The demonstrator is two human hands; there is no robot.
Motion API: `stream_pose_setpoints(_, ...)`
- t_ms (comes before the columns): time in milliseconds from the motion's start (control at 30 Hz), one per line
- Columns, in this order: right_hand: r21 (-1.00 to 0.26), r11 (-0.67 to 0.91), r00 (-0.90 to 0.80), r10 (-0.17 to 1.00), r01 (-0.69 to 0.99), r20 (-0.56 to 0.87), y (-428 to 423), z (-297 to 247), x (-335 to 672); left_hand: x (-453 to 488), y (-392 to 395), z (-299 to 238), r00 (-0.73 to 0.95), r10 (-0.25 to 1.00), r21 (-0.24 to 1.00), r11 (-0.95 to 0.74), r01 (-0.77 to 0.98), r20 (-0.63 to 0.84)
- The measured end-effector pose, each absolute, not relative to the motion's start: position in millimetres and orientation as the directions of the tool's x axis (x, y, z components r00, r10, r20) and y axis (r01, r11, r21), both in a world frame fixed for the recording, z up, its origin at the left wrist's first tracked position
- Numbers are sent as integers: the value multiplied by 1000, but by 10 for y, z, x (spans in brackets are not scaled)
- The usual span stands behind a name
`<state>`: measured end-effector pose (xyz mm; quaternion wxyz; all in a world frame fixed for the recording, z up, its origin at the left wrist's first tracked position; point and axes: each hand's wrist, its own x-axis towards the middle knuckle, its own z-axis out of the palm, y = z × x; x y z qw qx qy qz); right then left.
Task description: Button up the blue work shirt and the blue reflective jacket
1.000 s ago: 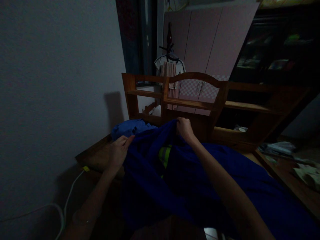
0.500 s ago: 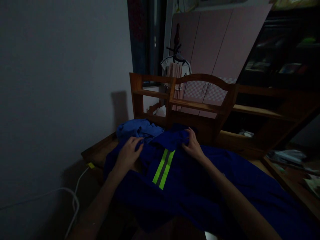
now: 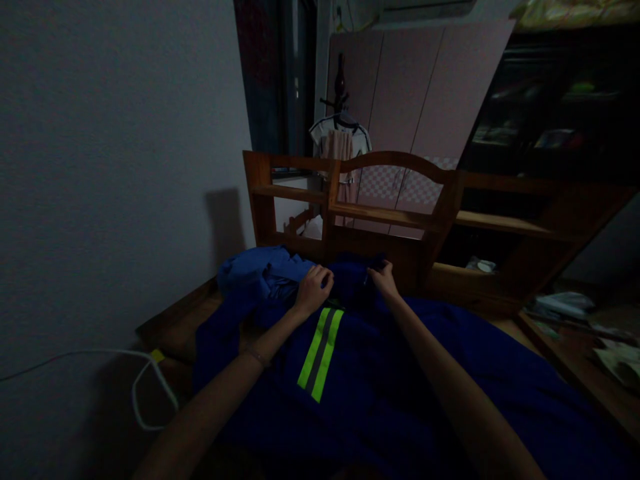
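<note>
L hand (image 3: 313, 288), R hand (image 3: 384, 277) pinch jacket (image 3: 400, 373) top edge by headboard (image 3: 385, 215).

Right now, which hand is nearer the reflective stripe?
Left. The left hand grips the garment just above the stripe; the right hand grips it farther right.

Matt cloth, smooth wood.
The dark blue garment (image 3: 400, 373) is seen as soft matt cloth, its stripe (image 3: 320, 353) below the grip shinier; the headboard (image 3: 395, 220) beyond is smooth wood.
</note>
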<state>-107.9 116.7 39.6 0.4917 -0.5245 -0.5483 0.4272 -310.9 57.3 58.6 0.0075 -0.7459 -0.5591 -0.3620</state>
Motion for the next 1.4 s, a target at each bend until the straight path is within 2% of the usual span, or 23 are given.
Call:
stream_pose_setpoints(67, -954, 180, 72, 977, 241, 203, 946, 386, -1040, -3155, 581, 571, 183, 839, 408, -426, 807, 513)
stream_pose_setpoints(100, -898, 302, 53, 941, 320, 335, 791, 375, -1038, -3197, 581, 563, 213, 843, 430, -449, 783, 493)
stream_pose_setpoints(133, -802, 442, -21, 880, 401, 474, 620, 358, -1042, -3248, 580, 553, 248, 850, 459, -471, 753, 465)
stream_pose_setpoints(167, -700, 546, -141, 824, 461, 549, 446, 330, -1049, -3304, 578, 541, 289, 858, 493, -487, 721, 425)
stream_pose_setpoints(267, -431, 696, -452, 708, 574, 542, 10, 169, -1059, -3443, 583, 483, 437, 862, 579, -500, 644, 258)
stream_pose_setpoints(333, -331, 700, -519, 701, 633, 490, -157, 8, -1042, -3474, 591, 437, 512, 843, 596, -498, 629, 165)
stream_pose_setpoints(400, -296, 674, -522, 722, 676, 453, -236, -148, -1008, -3454, 594, 402, 563, 820, 590, -505, 630, 101)
stream_pose_setpoints(667, -296, 739, -644, 673, 605, 364, -276, -222, -857, -3412, 506, 526, 673, 736, 564, -524, 638, -77)
stream_pose_setpoints(800, -370, 730, -634, 683, 575, 363, -249, -190, -810, -3307, 507, 629, 706, 694, 534, -546, 646, -144)
stream_pose_setpoints(967, -598, 595, -523, 791, 537, 317, -151, -212, -747, -2896, 607, 620, 801, 588, 521, -651, 553, -115)
stream_pose_setpoints(1033, -651, 517, -451, 845, 555, 287, -86, -239, -713, -2777, 651, 540, 817, 568, 522, -668, 530, -104)
stream_pose_setpoints(1133, -679, 433, -367, 896, 593, 250, 29, -280, -652, -2728, 688, 390, 799, 597, 529, -658, 536, -67)
stream_pose_setpoints(1400, -694, 439, -394, 888, 571, 238, 152, -268, -593, -2798, 636, 240, 811, 584, 441, -738, 511, 38)
